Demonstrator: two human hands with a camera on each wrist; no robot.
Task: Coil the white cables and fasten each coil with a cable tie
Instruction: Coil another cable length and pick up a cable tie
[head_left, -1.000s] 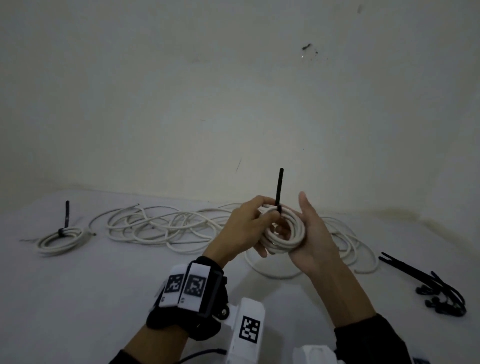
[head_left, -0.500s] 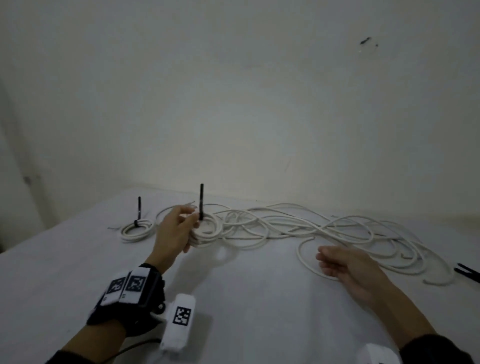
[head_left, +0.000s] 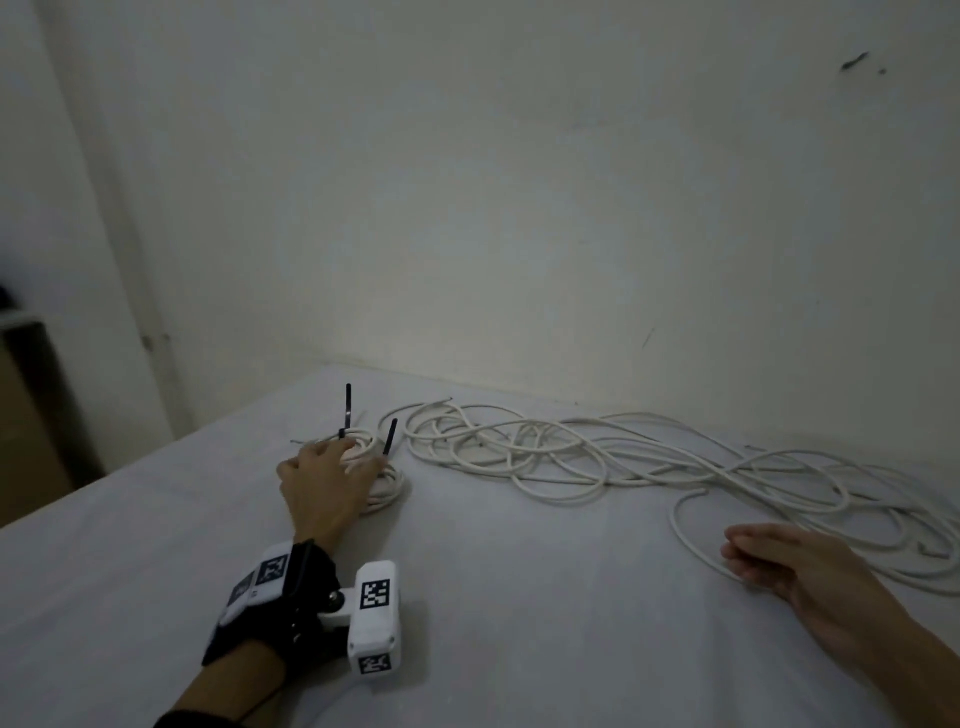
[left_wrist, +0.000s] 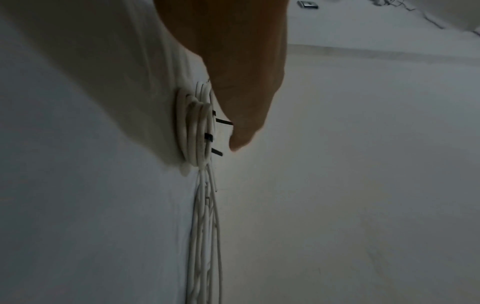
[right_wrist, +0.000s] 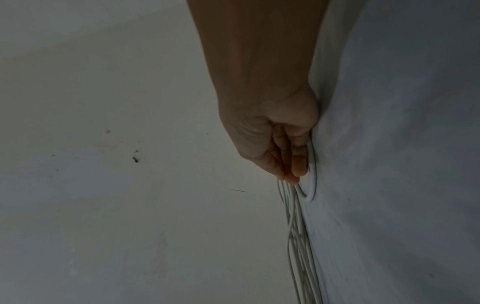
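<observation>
Two coiled white cables lie side by side at the table's far left. The farther coil (head_left: 363, 439) carries an upright black cable tie (head_left: 347, 408). The nearer coil (head_left: 387, 486) has its own tie (head_left: 389, 435) leaning right. My left hand (head_left: 343, 462) lies over both coils with its fingers spread. In the left wrist view a straight finger (left_wrist: 241, 123) hovers just off the stacked coils (left_wrist: 197, 131). A tangle of loose white cable (head_left: 571, 452) spreads to the right. My right hand (head_left: 753, 558) rests on the table, its relaxed fingers (right_wrist: 291, 164) touching a cable loop (right_wrist: 310, 193).
A pale cloth covers the table (head_left: 519, 623), which meets the wall at the back. The table's left edge drops off beside dark furniture (head_left: 26, 415). A white wrist camera (head_left: 374, 618) sits on my left forearm.
My left hand carried the tied coil left and set it down against the earlier coil. My right hand let go of it and dropped to the table by the loose cable.
</observation>
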